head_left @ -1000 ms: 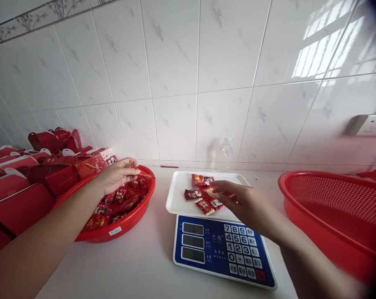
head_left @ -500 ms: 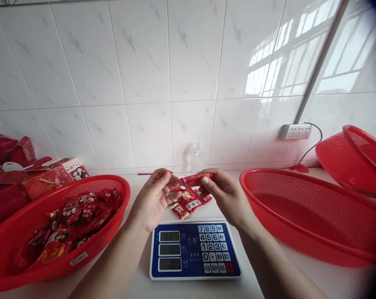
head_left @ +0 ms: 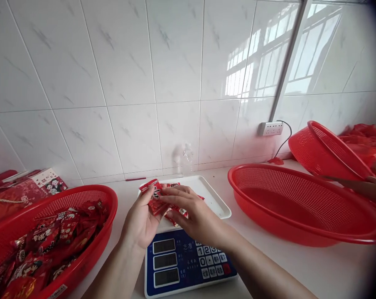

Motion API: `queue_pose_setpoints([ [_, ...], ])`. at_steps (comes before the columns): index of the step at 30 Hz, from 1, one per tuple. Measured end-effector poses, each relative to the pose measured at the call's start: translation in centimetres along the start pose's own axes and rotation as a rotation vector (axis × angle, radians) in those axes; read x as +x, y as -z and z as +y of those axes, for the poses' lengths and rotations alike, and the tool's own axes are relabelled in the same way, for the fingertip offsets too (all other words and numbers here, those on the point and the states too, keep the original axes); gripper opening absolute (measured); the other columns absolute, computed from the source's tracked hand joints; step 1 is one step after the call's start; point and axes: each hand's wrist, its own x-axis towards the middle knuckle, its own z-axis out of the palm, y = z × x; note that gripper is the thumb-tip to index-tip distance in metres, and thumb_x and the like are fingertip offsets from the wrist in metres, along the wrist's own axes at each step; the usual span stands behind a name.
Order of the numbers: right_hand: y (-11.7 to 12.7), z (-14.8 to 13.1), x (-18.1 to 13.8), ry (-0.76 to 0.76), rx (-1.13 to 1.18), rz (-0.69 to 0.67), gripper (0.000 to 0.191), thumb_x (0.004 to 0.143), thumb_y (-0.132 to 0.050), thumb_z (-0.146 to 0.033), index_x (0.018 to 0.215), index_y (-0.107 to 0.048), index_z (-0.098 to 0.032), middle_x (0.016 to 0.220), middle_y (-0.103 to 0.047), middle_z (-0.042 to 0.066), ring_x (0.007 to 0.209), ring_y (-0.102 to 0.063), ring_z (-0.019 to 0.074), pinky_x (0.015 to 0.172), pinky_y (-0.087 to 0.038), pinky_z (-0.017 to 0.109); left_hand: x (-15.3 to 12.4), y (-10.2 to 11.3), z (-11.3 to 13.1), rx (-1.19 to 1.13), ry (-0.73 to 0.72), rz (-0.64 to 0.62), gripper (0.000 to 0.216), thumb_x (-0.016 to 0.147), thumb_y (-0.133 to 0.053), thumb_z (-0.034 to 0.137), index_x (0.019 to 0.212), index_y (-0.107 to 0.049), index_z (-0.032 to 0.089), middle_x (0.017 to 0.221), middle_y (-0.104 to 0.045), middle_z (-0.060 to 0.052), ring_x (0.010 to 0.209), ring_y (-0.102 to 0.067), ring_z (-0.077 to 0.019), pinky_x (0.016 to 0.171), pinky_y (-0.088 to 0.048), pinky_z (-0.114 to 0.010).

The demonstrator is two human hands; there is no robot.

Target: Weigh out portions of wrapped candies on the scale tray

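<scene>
A red packet [head_left: 154, 197] with pale print lies tilted in the left hand [head_left: 139, 224], partly covered by the right hand [head_left: 192, 209]. More red packets [head_left: 183, 211], mostly hidden, sit from its two to four o'clock.

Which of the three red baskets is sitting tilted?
The back-right basket, behind the large front-right basket: its rim slants steeply. The front-right one and the left basket, which holds red packets, both stand upright.

white table [head_left: 312, 270] | blue-faced scale [head_left: 188, 265] | packet-filled red basket [head_left: 78, 197] | wide red basket [head_left: 269, 179] | clear bottle [head_left: 188, 155]
</scene>
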Motion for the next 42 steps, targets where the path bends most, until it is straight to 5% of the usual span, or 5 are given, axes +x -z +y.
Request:
queue_pose_setpoints([
  [8, 4.2, 4.8, -0.7, -0.529, -0.259, -0.029, 0.033, 0.086, -0.051, -0.028, 0.117, -0.060, -0.021, 0.115, -0.065, 0.008, 0.103, -0.060, 0.0226, 0.088, -0.046, 0.038, -2.1, -0.3, 4.4, -0.110, -0.257, 0.148, 0.014, 0.086, -0.051, 0.016, 0.079, -0.063, 0.020, 0.075, -0.061, 0.002, 0.068, -0.062, -0.0086, 0.073, -0.057, -0.027],
  [13, 2.6, 6.3, -0.9, -0.596, -0.500, -0.317, 0.036, 0.089, -0.044, -0.029, 0.119, -0.059, -0.017, 0.115, -0.065, 0.012, 0.103, -0.059, 0.0266, 0.083, -0.046, 0.038, -2.8, -0.5, 4.6, -0.128, -0.217, 0.123, 0.014, 0.086, -0.052, 0.019, 0.080, -0.064, 0.021, 0.076, -0.061, 0.002, 0.070, -0.062, -0.0082, 0.071, -0.057, -0.024],
  [21, 1.8, 6.7, -0.8, -0.515, -0.593, -0.325, 0.036, 0.081, -0.046, -0.009, 0.113, -0.057, -0.019, 0.107, -0.060, 0.012, 0.091, -0.059, 0.0226, 0.071, -0.042, 0.030, -3.0, -0.2, 4.8, -0.109, -0.237, 0.072, 0.012, 0.084, -0.053, 0.018, 0.081, -0.065, 0.021, 0.077, -0.061, 0.000, 0.070, -0.062, -0.0094, 0.069, -0.058, -0.025],
  [33, 15.4, 8.8, -4.4, -0.817, -1.107, -0.239, 0.037, 0.080, -0.036, -0.001, 0.109, -0.059, -0.007, 0.106, -0.055, 0.022, 0.097, -0.055, 0.0312, 0.067, -0.044, 0.035, -3.5, -0.4, 4.7, -0.087, -0.253, 0.035, 0.014, 0.085, -0.052, 0.019, 0.081, -0.064, 0.021, 0.075, -0.061, 0.001, 0.069, -0.063, -0.0097, 0.070, -0.057, -0.025],
  [42, 7.2, 5.2, -3.0, -0.380, -0.531, -0.400, 0.032, 0.087, -0.051, -0.024, 0.117, -0.061, -0.019, 0.120, -0.060, 0.008, 0.116, -0.049, 0.0231, 0.098, -0.039, 0.039, -3.5, -0.5, 4.6, -0.104, -0.232, 0.028, 0.014, 0.085, -0.051, 0.018, 0.082, -0.065, 0.020, 0.075, -0.062, 0.000, 0.068, -0.062, -0.0103, 0.067, -0.058, -0.027],
])
